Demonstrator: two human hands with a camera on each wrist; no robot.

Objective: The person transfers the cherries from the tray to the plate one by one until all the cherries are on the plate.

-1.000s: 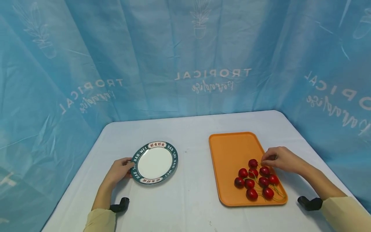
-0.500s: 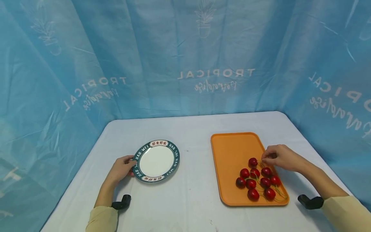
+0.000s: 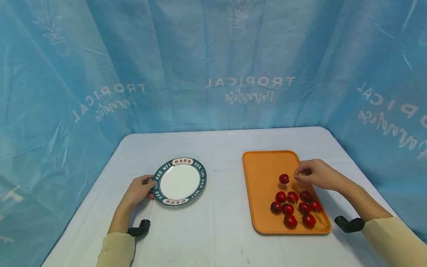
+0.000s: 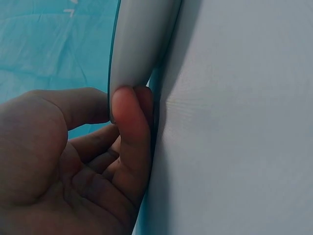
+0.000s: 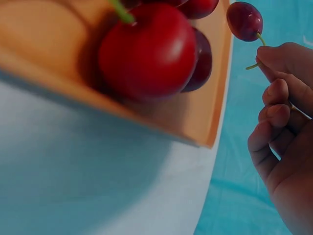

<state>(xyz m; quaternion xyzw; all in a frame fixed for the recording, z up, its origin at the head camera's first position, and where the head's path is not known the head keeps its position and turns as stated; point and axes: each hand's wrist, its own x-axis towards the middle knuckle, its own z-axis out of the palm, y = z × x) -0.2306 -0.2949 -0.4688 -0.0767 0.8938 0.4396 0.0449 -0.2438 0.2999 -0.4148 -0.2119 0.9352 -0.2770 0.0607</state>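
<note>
My left hand (image 3: 137,190) grips the left rim of a white plate (image 3: 179,181) with a green lettered border; in the left wrist view the thumb lies on one side of the plate's edge (image 4: 139,44) and fingers (image 4: 129,112) on the other. Between thumb and forefinger, my right hand (image 3: 320,174) pinches the stem of a dark red cherry (image 3: 284,178), which hangs above the orange tray (image 3: 263,167). The right wrist view shows that cherry (image 5: 244,21) on its green stem beside the fingertips, the other fingers curled. Several more cherries (image 3: 290,221) lie in the tray's near part.
A white cloth (image 3: 223,193) covers the table, with the plate at left and the tray at right. Blue curtains (image 3: 180,74) with white print stand behind it and along both sides.
My right hand has risen and moved a little left, lifting one cherry by its stem off the others. My left hand keeps its grip on the plate's rim.
</note>
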